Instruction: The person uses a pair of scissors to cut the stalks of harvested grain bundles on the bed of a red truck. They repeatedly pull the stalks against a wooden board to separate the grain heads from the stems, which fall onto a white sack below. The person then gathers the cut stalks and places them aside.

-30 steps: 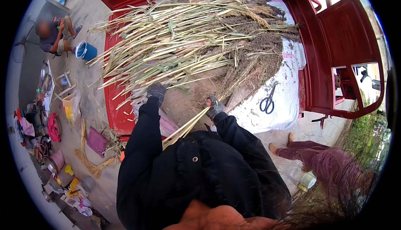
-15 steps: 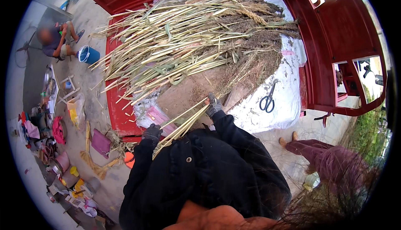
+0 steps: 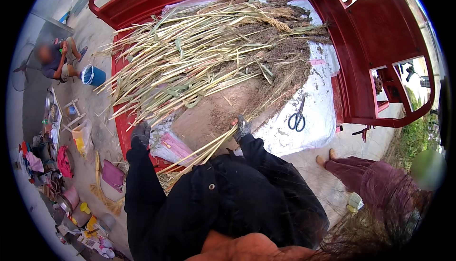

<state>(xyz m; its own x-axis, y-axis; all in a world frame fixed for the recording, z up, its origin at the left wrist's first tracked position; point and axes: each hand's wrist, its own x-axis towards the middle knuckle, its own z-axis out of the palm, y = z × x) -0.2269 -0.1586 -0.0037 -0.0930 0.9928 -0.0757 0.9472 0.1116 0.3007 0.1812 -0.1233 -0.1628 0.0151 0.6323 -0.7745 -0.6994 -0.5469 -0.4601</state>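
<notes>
My right hand [image 3: 241, 127], in a grey glove, is closed round a small bundle of sorghum-like stalks [image 3: 207, 151]. Their pale cut ends slant down to the left across my front, and the brown seed heads spread away beyond the hand. At the lower left of the big heap of stalks [image 3: 190, 54] is my gloved left hand [image 3: 141, 134], at the cut stalk ends; its fingers are too small and dark to make out. Under the heap lies a white and pink sheet [image 3: 316, 118], with a brown board [image 3: 199, 121] on top of it.
Black-handled scissors [image 3: 297, 118] lie on the sheet at the right. Red metal sides of a cargo bed [image 3: 349, 66] surround the heap. A blue bucket [image 3: 94, 75] stands near a seated person [image 3: 57, 61] at far left. Another person's purple-clad legs [image 3: 354, 171] are at right.
My left hand has left the lower ends of the held bundle and moved up and left to the heap's stalk ends. My right hand still grips the bundle.
</notes>
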